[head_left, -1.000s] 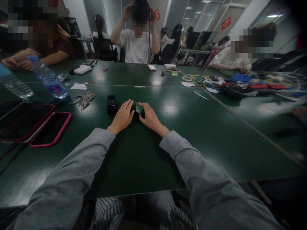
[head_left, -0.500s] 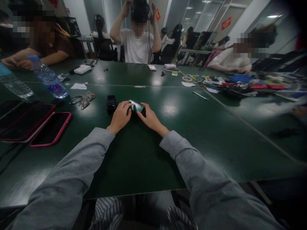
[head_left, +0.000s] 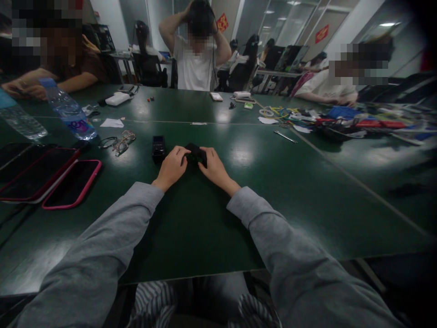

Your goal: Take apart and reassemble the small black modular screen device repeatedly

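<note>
Both hands are meeting on the table: left hand (head_left: 171,167) and right hand (head_left: 213,169) are closing in from either side on a small dark device (head_left: 194,155), fingers wrapping its ends, so it's sitting pinched between them, low over the green table (head_left: 191,228). Can't tell what the device is; too dark, just a faint green glint on top.

Just left of the left hand's fingertips a black box-shaped gadget (head_left: 159,148) is lying apart from it, not touching. Further left, a pair of glasses (head_left: 119,142) is resting folded open. Well out to the left, a water bottle (head_left: 68,111) is lying tilted, and nearer the table edge on that side, phones in pink cases (head_left: 70,184) are lying face up side by side.

Beyond the right hand, off to the right, a thin metal tool (head_left: 285,135) is lying alone; past it a heap of coloured cables and parts (head_left: 341,119) is spreading along the far right.

Straight ahead beyond both hands, a person in a white shirt (head_left: 196,61) is sitting with both arms raised to the head.
</note>
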A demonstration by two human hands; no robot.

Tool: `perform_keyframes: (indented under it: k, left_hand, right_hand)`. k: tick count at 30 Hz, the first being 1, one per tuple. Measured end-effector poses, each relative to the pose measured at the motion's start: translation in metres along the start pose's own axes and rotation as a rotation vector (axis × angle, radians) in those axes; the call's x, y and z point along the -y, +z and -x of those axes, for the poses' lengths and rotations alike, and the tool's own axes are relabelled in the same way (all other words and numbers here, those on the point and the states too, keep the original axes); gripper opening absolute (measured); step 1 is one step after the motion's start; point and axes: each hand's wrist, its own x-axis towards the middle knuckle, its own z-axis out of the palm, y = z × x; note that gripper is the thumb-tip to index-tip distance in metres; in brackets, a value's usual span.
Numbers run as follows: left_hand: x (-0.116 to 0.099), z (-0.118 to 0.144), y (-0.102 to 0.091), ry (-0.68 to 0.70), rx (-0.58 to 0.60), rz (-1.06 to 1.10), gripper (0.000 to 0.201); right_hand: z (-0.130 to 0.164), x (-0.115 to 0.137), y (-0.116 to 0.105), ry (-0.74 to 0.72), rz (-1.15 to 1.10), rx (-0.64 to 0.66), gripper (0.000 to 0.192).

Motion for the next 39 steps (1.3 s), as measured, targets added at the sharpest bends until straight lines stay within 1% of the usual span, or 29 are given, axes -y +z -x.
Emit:
perform_keyframes:
  k: [2,4,9,11,14,17,19,22,27,29,31,33,35,37,39]
  left_hand:
    - [-0.001,0.000,-0.001,0.003,0.011,-0.005,0.029]
    - [-0.002,0.000,-0.002,0.003,0.014,-0.010,0.029]
    - [-0.002,0.000,-0.002,0.004,-0.017,-0.018,0.029]
    - [-0.002,0.000,-0.002,0.002,-0.030,-0.017,0.029]
    - [-0.003,-0.001,-0.002,-0.006,-0.037,-0.021,0.030]
    - [-0.003,-0.001,-0.003,-0.011,-0.033,-0.039,0.029]
    - [-0.003,0.000,-0.003,-0.017,-0.029,-0.054,0.029]
    - [-0.003,0.000,-0.003,-0.032,0.004,-0.076,0.028]
    - [-0.001,0.000,-0.005,-0.031,0.072,-0.130,0.023]
    - [-0.002,0.001,-0.006,-0.036,0.109,-0.127,0.026]
    - [-0.003,0.001,-0.007,-0.044,0.149,-0.117,0.029]
    - [-0.005,0.001,-0.008,-0.034,0.170,-0.118,0.031]
    - [-0.007,0.002,-0.009,-0.008,0.156,-0.125,0.031]
    - [-0.008,0.003,-0.009,0.018,0.109,-0.125,0.030]
    - [-0.006,0.004,-0.009,0.044,0.027,-0.115,0.029]
  right_hand:
    - [0.000,-0.003,0.002,0.012,-0.035,-0.024,0.067]
    - [0.000,-0.005,0.005,0.031,-0.068,-0.030,0.070]
    - [-0.001,-0.004,0.003,0.067,-0.074,-0.006,0.053]
    - [-0.001,0.001,-0.001,0.077,-0.026,-0.008,0.053]
    - [-0.002,0.010,-0.008,0.073,0.138,-0.010,0.056]
    - [-0.003,0.018,-0.012,0.014,0.292,0.024,0.060]
    - [-0.003,0.021,-0.014,-0.038,0.323,0.060,0.062]
    - [-0.004,0.024,-0.013,-0.105,0.305,0.117,0.063]
    - [-0.003,0.029,-0.010,-0.164,0.226,0.182,0.061]
    - [-0.001,0.028,-0.008,-0.125,0.179,0.150,0.062]
    - [0.000,0.026,-0.006,-0.043,0.140,0.089,0.063]
    - [0.002,0.023,-0.005,0.032,0.099,0.078,0.062]
    - [0.003,0.020,-0.003,0.067,0.063,0.113,0.060]
    - [0.002,0.020,-0.004,0.059,0.035,0.119,0.058]
    - [0.001,0.023,-0.005,0.030,0.003,0.040,0.054]
